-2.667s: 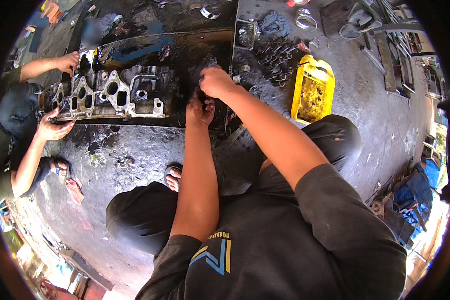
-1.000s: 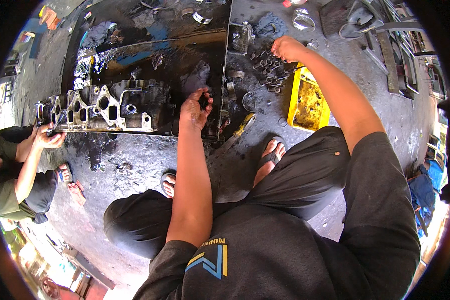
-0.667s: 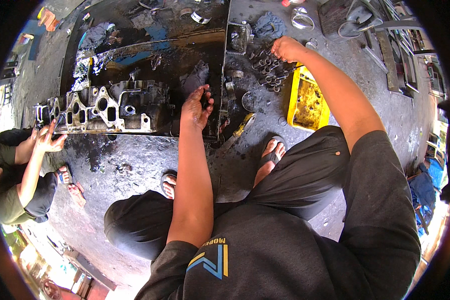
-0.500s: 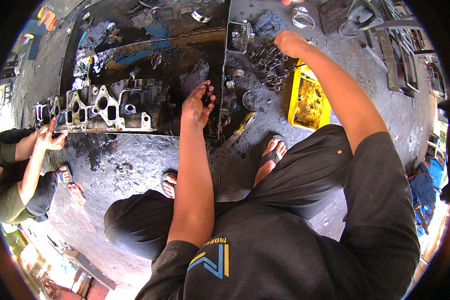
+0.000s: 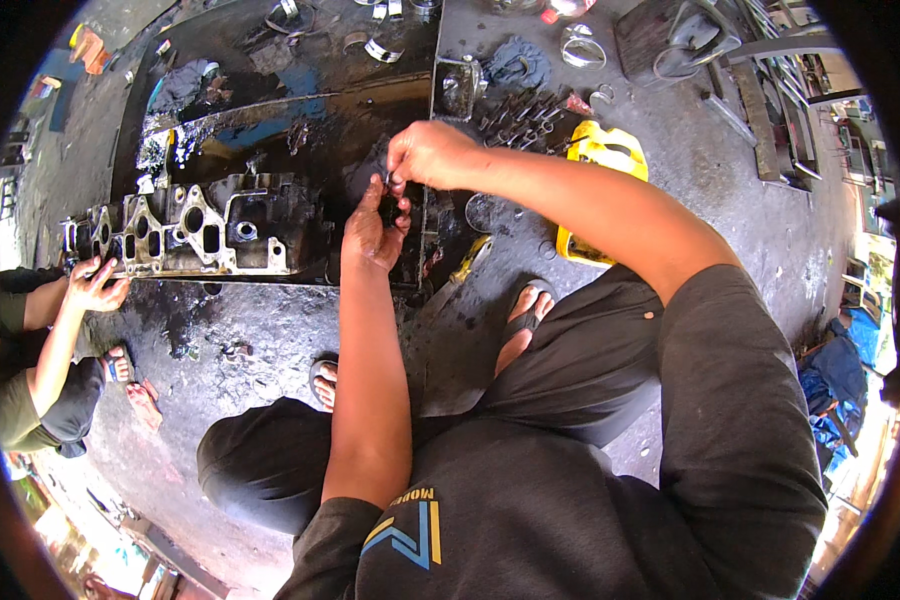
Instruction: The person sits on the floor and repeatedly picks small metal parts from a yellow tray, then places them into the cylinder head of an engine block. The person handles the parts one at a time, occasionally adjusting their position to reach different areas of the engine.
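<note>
My left hand (image 5: 373, 232) is raised over the right part of the oily dark sheet, fingers curled up around something dark I cannot make out. At its fingertips, my right hand (image 5: 432, 157) pinches a small dark piece, too small to name. The two hands meet just right of a greasy engine cylinder head (image 5: 213, 258), which lies along the near edge of the sheet. A co-worker's hand (image 5: 97, 287) touches the left end of that cylinder head.
Right of the sheet lies a pile of small metal engine parts (image 5: 530, 115), beside a yellow plastic container (image 5: 610, 150) partly behind my right forearm. A yellow-handled tool (image 5: 470, 258) rests near my foot. Farther off are a dark rag (image 5: 517, 64) and metal rings (image 5: 582, 48).
My right hand has come left from the pile of metal parts to my left hand's fingertips. The left hand stays nearly in place. The co-worker's hand has shifted slightly on the cylinder head.
</note>
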{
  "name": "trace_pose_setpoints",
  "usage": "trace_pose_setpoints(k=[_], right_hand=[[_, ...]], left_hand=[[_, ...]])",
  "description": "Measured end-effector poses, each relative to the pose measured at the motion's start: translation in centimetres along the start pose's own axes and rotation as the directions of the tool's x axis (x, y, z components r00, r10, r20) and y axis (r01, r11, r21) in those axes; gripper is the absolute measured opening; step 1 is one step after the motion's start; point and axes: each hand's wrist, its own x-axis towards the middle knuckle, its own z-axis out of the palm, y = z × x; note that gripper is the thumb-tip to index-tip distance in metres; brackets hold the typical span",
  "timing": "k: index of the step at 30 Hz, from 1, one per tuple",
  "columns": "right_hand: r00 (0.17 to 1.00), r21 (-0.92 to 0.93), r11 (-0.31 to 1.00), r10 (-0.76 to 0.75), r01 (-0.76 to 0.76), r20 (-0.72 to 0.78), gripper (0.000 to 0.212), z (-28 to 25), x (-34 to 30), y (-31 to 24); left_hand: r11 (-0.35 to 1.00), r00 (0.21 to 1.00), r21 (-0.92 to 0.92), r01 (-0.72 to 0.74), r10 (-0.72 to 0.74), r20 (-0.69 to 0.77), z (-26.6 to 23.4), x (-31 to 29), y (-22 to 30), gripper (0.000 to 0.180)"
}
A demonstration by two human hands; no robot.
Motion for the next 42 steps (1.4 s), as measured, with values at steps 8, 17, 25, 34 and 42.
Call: trace_pose_setpoints(k=[8,17,25,34,42], right_hand=[[0.974,-0.558,0.815,0.036,-0.158,-0.224,0.017,-12.2,-3.5,8.9],[0.863,-0.103,0.857,0.501,-0.505,-0.061,0.020,-11.4,-4.4,11.7],[0.955,-0.388,0.875,0.292,-0.290,-0.056,0.018,-10.5,-3.4,12.8],[0.966,-0.602,0.757,0.175,-0.255,-0.189,0.021,-10.7,-3.2,9.9],[0.977,0.242,0.964,0.057,-0.107,0.205,0.026,-6.2,-1.4,-1.3]], left_hand=[[0.998,1.000,-0.054,0.017,-0.016,0.012,-0.9,0.8,-0.5,0.023],[0.999,0.997,0.016,0.052,-0.053,0.049,-1.7,0.7,-0.6,0.022],[0.998,0.998,0.025,0.060,-0.061,0.023,-1.2,0.6,-0.4,0.017],[0.988,1.000,0.155,-0.009,0.005,0.024,-0.1,0.2,-0.9,0.014],[0.994,0.986,0.046,-0.102,0.094,0.141,4.3,-0.4,0.2,0.014]])
